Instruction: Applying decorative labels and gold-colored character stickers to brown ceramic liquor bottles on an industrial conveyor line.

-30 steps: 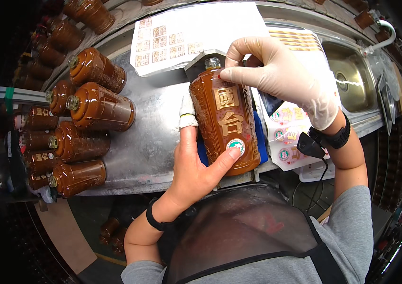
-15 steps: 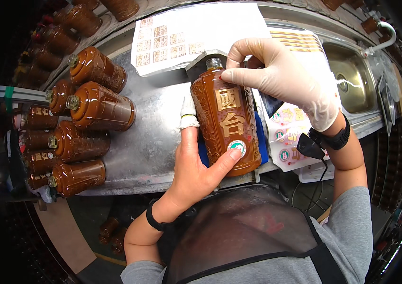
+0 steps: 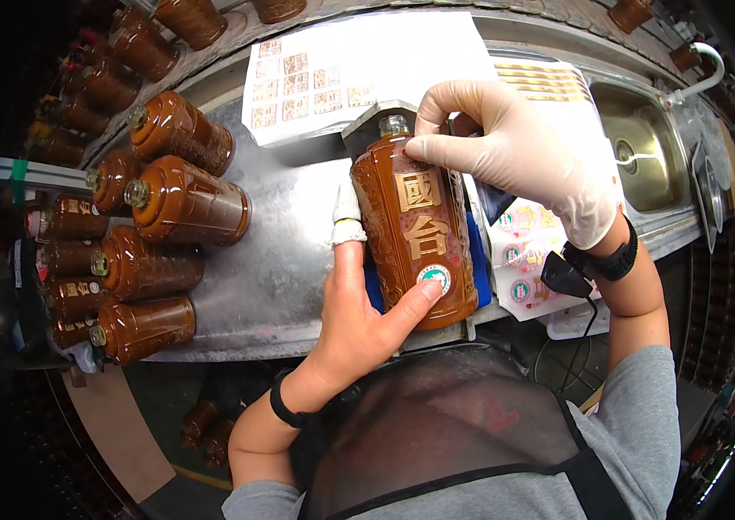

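A brown glass bottle (image 3: 412,299) with gold raised characters lies tilted in a holder with blue pads (image 3: 478,260). My left hand (image 3: 357,321) grips its lower left side. The thumb presses beside a round green-and-white decal (image 3: 434,276), and the forefinger, in a white finger cover (image 3: 347,212), lies along the bottle's edge. My right hand (image 3: 514,143), in a pale thin glove, is at the bottle's shoulder with thumb and forefinger pinched together. A tiny red spot shows at the thumb tip; whether it is held or stuck on the glass I cannot tell.
Several similar brown bottles (image 3: 190,204) stand to the left on the metal bench (image 3: 285,260). Behind lies a white decal sheet (image 3: 393,52). On the right are more decal sheets (image 3: 519,251), a black corded device (image 3: 565,273) and a sink (image 3: 640,147) with a faucet (image 3: 703,74).
The whole view has shifted slightly, with things sitting a little lower in the picture. Both hands keep practically the same places on the bottle.
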`<action>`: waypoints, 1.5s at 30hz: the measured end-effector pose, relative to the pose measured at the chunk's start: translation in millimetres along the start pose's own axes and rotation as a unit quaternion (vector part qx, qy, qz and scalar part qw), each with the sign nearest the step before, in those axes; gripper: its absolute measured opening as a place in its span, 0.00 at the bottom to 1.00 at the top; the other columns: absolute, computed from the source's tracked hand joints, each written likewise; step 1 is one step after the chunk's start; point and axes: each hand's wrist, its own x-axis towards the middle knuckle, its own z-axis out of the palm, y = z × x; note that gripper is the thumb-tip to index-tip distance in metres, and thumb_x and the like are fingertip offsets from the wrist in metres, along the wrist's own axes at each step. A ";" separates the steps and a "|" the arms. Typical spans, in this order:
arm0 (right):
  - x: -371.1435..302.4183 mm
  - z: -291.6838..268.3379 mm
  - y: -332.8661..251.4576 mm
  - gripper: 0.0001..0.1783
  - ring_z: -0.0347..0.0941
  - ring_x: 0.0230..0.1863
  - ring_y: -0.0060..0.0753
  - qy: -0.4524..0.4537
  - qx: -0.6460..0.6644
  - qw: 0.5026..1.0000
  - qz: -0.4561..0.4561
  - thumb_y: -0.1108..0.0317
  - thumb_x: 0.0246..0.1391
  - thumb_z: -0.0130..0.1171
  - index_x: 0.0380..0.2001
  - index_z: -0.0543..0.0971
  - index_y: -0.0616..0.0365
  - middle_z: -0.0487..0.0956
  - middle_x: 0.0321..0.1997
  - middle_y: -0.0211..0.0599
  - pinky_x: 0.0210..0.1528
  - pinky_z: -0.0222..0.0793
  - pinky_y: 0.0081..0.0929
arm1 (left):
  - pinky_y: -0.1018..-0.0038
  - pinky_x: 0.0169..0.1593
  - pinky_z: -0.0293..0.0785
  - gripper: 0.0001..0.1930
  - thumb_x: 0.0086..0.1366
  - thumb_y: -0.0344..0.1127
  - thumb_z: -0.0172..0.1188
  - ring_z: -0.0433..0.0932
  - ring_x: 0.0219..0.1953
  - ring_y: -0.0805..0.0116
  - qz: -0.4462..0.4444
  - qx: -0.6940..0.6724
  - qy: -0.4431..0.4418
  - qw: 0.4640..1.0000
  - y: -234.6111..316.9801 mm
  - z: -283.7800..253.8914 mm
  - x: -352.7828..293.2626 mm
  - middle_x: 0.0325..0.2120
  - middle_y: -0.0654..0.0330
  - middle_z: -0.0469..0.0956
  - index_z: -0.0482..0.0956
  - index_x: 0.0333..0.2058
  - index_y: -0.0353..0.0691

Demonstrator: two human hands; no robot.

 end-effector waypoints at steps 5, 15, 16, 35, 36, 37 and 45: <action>0.2 -0.5 -0.9 0.10 0.72 0.32 0.20 0.001 0.017 1.000 0.002 0.63 0.52 0.69 0.28 0.81 0.59 0.78 0.27 0.28 0.38 0.71 0.23 | 0.66 0.52 0.75 0.34 0.61 0.40 0.69 0.80 0.47 0.59 -0.003 -0.002 -0.002 1.000 0.2 0.4 1.5 0.46 0.45 0.78 0.61 0.56 0.26; -1.3 1.7 -0.9 0.10 0.69 0.29 0.09 0.002 -0.018 1.000 -0.005 0.62 0.55 0.68 0.30 0.80 0.55 0.76 0.28 0.18 0.30 0.64 0.12 | 0.65 0.59 0.69 0.39 0.61 0.36 0.67 0.74 0.55 0.59 -0.027 -0.023 -0.023 0.999 -0.7 -0.7 0.8 0.53 0.44 0.71 0.54 0.62 0.27; -2.8 2.3 -1.4 0.10 0.69 0.29 0.09 0.012 -0.018 1.000 -0.006 0.62 0.55 0.68 0.30 0.80 0.55 0.76 0.28 0.18 0.30 0.64 0.12 | 0.66 0.52 0.74 0.34 0.61 0.39 0.69 0.80 0.47 0.60 -0.002 -0.006 0.001 1.000 -2.5 0.5 0.9 0.46 0.45 0.78 0.61 0.56 0.25; -23.9 21.7 15.7 0.19 0.58 0.23 0.07 0.130 -0.032 0.989 0.057 0.57 0.51 0.72 0.40 0.79 0.56 0.75 0.34 0.20 0.26 0.56 0.11 | 0.71 0.61 0.68 0.31 0.68 0.37 0.63 0.72 0.58 0.65 -0.043 -0.161 0.058 0.984 13.3 -10.3 51.1 0.55 0.47 0.72 0.62 0.62 0.26; -23.1 22.4 18.8 0.19 0.58 0.23 0.07 0.130 -0.032 0.989 0.056 0.57 0.51 0.72 0.40 0.79 0.56 0.75 0.34 0.20 0.26 0.56 0.11 | 0.72 0.59 0.70 0.30 0.67 0.37 0.64 0.74 0.55 0.67 -0.046 -0.183 0.063 0.980 9.8 -9.0 54.5 0.54 0.47 0.73 0.63 0.61 0.26; -22.4 22.3 21.5 0.19 0.58 0.23 0.07 0.132 -0.024 0.990 0.050 0.57 0.50 0.72 0.40 0.79 0.56 0.75 0.34 0.20 0.25 0.56 0.12 | 0.72 0.59 0.70 0.30 0.67 0.37 0.64 0.74 0.55 0.67 -0.045 -0.184 0.063 0.980 7.2 -7.7 55.7 0.54 0.47 0.73 0.63 0.61 0.26; -19.9 19.9 17.4 0.22 0.69 0.28 0.17 0.110 0.027 0.991 0.074 0.55 0.51 0.71 0.39 0.78 0.61 0.79 0.36 0.33 0.33 0.69 0.21 | 0.72 0.58 0.70 0.27 0.68 0.34 0.62 0.74 0.54 0.68 -0.046 -0.184 0.068 0.979 4.4 -6.2 57.9 0.53 0.49 0.74 0.64 0.60 0.27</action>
